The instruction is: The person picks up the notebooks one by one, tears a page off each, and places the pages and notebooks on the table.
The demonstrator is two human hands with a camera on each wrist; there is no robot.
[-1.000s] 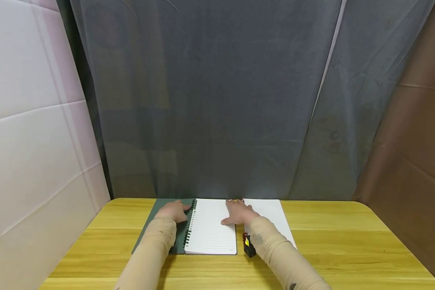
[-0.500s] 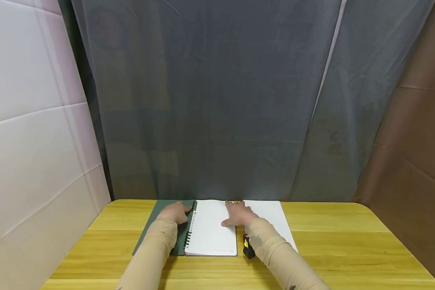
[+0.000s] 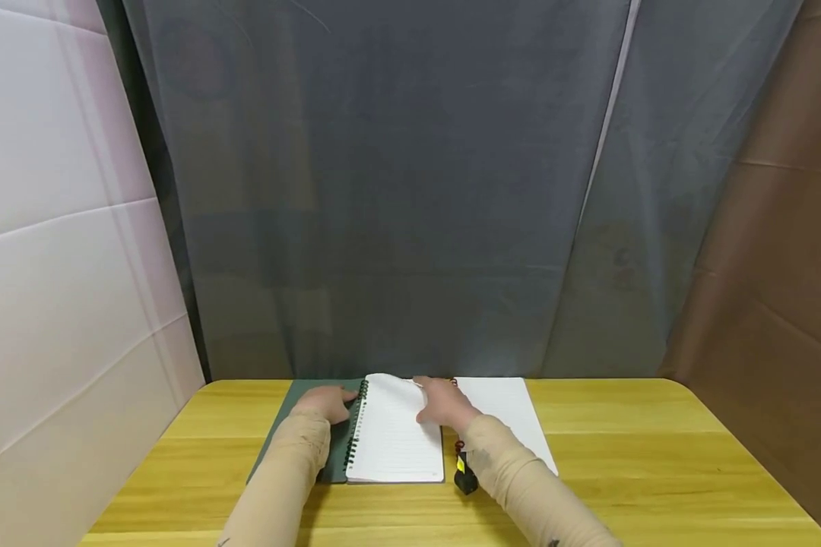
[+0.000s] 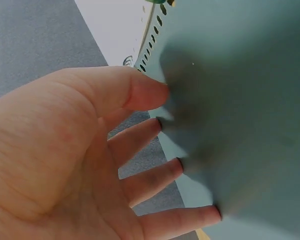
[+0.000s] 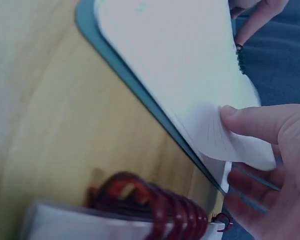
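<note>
A green spiral notebook [image 3: 299,393] lies open on the yellow table [image 3: 622,456]. My left hand [image 3: 324,403] rests flat on its green cover [image 4: 240,100] beside the coil, fingers straight [image 4: 157,111]. My right hand [image 3: 432,403] pinches the far right corner of the top lined page [image 3: 397,444]. In the right wrist view the thumb and fingers [image 5: 235,150] curl that white page [image 5: 180,75] up off the stack.
A second white pad [image 3: 502,410] with a red spiral [image 5: 155,202] lies just right of the notebook. A grey curtain [image 3: 410,190] hangs behind the table, a white padded wall [image 3: 55,266] stands left and brown board [image 3: 780,266] right.
My right hand, earlier flat on the page, now pinches its far corner, which has lifted and curled toward the coil. The left hand has stayed on the cover.
</note>
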